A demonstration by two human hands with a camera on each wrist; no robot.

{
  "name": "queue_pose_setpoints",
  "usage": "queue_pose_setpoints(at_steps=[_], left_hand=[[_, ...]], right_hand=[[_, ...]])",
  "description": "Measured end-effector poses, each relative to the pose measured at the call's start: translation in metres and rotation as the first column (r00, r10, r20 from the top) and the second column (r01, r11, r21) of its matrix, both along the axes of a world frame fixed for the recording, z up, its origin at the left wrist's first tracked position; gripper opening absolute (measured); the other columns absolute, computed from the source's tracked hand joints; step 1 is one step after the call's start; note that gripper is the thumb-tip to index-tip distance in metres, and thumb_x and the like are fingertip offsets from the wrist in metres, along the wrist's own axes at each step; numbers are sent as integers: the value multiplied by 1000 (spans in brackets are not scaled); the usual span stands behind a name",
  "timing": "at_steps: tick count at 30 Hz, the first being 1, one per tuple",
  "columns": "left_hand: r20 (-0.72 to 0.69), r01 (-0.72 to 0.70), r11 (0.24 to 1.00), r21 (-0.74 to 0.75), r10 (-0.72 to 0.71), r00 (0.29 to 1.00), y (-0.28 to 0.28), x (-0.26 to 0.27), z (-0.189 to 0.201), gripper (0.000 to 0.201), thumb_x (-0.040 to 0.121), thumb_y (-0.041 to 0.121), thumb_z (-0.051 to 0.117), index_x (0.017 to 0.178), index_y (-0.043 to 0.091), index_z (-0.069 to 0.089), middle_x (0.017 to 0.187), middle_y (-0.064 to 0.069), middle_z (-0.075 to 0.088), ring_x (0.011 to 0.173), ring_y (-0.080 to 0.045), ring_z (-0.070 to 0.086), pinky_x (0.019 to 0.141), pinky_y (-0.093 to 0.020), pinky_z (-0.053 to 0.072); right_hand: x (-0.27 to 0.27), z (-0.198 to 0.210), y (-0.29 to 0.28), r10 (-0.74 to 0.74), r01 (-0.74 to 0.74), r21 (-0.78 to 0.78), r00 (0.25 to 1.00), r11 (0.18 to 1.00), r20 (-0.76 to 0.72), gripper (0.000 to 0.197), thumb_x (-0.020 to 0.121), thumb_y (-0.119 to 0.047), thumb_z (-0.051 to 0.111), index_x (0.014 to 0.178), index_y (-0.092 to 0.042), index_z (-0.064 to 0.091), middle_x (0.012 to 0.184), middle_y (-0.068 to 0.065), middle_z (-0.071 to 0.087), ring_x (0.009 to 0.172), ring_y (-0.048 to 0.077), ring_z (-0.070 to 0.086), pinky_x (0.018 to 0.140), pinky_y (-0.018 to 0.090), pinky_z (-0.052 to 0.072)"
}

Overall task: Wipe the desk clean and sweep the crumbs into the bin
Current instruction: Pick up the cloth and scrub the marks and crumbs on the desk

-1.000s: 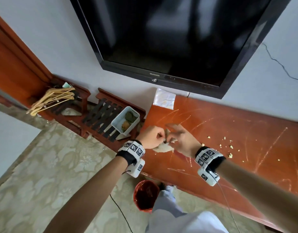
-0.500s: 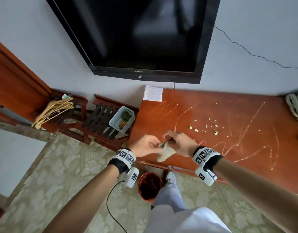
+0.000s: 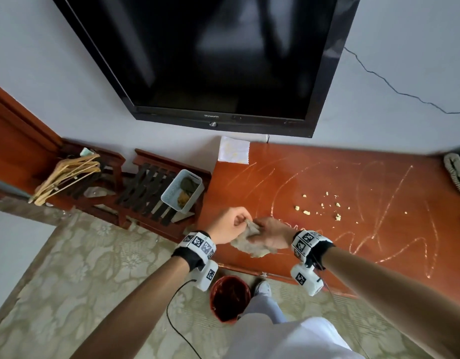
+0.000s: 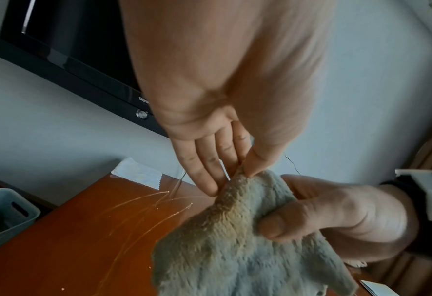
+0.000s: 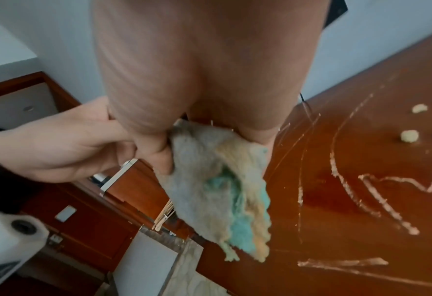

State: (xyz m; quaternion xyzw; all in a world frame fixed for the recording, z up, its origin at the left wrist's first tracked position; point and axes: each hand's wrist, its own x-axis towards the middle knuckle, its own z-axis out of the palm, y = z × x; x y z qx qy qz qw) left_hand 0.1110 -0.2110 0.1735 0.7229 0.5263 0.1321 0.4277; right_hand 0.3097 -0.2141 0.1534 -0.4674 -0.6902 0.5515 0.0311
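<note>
A fuzzy grey cloth [image 3: 249,246] with yellow and teal patches hangs between both hands, just above the front left of the red-brown desk [image 3: 340,255]. My left hand [image 3: 239,221] pinches its top corner between thumb and fingers [image 4: 210,180]. My right hand [image 3: 260,231] grips the bunched cloth [image 4: 235,250] beside it, thumb [image 4: 275,226] on top. In the right wrist view the cloth [image 5: 217,180] dangles below the palm. Yellow crumbs [image 3: 322,206] lie scattered mid-desk, right of the hands, among whitish streaks [image 3: 379,229]. A red bin [image 3: 230,297] stands on the floor below the desk's front edge.
A black TV [image 3: 210,60] hangs on the wall above the desk. A white paper [image 3: 234,150] lies at the desk's back left corner. Left of the desk, a wooden rack carries a pale basket [image 3: 182,190] and hangers [image 3: 65,174]. My shoe [image 3: 262,288] is beside the bin.
The head view swung right, then partly back left. Both hands still hold the cloth together, now slightly nearer the desk's front edge. The crumbs have not moved.
</note>
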Motion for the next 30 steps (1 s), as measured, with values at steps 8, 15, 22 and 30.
queue_pose_setpoints(at_steps=[8, 15, 22, 30], left_hand=[[-225, -251, 967, -35, 237, 945, 47, -82, -61, 25, 95, 17, 65, 120, 18, 67, 118, 4, 71, 102, -13, 68, 96, -36, 55], [-603, -144, 982, -126, 39, 797, 68, -112, -111, 66, 100, 10, 53, 160, 22, 26, 165, 4, 28, 146, -19, 38, 114, -33, 37], [-730, 42, 977, -208, -184, 658, 122, -108, -144, 81, 94, -5, 41, 163, 23, 8, 171, 7, 3, 156, -17, 6, 123, -43, 27], [-734, 45, 956, -291, -253, 631, 127, -112, -171, 81, 92, -7, 40, 162, 23, 11, 171, 8, 3, 155, -17, 16, 121, -37, 30]], right_hand=[[-28, -60, 52, -424, 243, -583, 884, 775, -196, 47, 87, -3, 66, 131, -10, 52, 123, 20, 64, 107, 34, 67, 93, 42, 56], [-11, -66, 169, -640, 640, 0, 768, 769, -27, 17, 97, -18, 57, 113, -15, 62, 108, 10, 69, 93, 22, 68, 76, 34, 58], [7, -104, 322, -622, 480, 529, 774, 700, 121, 29, 98, -15, 42, 120, -27, 56, 108, 10, 69, 92, 32, 68, 81, 43, 58], [13, -182, 400, -467, 183, 533, 750, 826, 468, 59, 86, 2, 43, 133, -33, 53, 138, 9, 55, 127, 33, 50, 110, 51, 36]])
